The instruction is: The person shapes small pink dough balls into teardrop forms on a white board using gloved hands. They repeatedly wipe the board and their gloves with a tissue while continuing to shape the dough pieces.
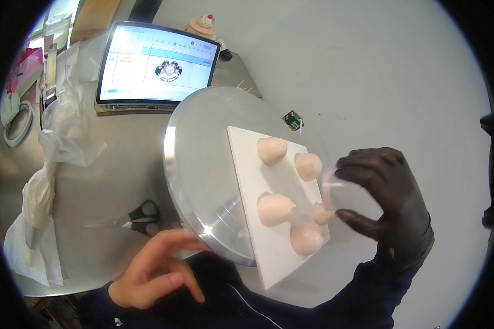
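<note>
My right hand (389,193), in a black glove, pinches a bent, see-through plastic sheet (348,193) between thumb and fingers. It is right beside a small peach dome (322,214) at the right edge of a white board (247,181); the blur hides whether they touch. Several larger smooth peach domes (271,151), apparently frosting, stand on this board. Beneath the board is a round metal turntable (197,156). At the turntable's near rim is my bare left hand (156,269), fingers spread and holding nothing; its index fingertip lies at or under the rim.
Black-handled scissors (138,218) lie on the metal table (107,181), left of the turntable. Filled piping bags (39,189) and a tape roll (19,125) are farther left. A lit tablet (158,63) leans at the back. Against the wall sits a small green box (293,121).
</note>
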Demonstrator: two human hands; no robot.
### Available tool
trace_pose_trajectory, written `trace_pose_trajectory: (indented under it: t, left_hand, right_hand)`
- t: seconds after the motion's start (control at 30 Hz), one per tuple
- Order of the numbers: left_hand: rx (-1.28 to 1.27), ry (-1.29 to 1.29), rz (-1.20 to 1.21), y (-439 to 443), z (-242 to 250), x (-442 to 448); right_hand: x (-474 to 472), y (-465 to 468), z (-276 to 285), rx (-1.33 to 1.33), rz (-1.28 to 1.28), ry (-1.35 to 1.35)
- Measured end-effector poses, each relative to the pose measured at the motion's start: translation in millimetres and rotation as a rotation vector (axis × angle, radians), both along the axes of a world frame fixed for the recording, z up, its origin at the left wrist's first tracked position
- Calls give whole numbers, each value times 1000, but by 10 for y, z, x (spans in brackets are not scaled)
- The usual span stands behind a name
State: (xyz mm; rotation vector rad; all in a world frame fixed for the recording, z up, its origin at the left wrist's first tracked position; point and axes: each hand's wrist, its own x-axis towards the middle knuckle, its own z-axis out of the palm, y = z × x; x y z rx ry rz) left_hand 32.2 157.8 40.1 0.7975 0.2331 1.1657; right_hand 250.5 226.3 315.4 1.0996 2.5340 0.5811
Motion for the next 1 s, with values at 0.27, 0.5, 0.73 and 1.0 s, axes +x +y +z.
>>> trace_pose_trajectory:
  t: [0.27, 0.5, 0.73, 1.0]
  left_hand:
    - [-87, -170, 198, 22, -25, 23]
    - [-109, 23, 199, -30, 84, 74]
    - [-102, 45, 275, -118, 265, 32]
    - [-65, 140, 191, -265, 315, -14]
  right_hand:
    - [905, -244, 90, 89, -11, 790]
    - [1639, -657, -698, -80, 5, 1693]
    - [2027, -833, -1628, -493, 133, 2540]
    - [2420, -769, -1983, -1412, 758, 3096]
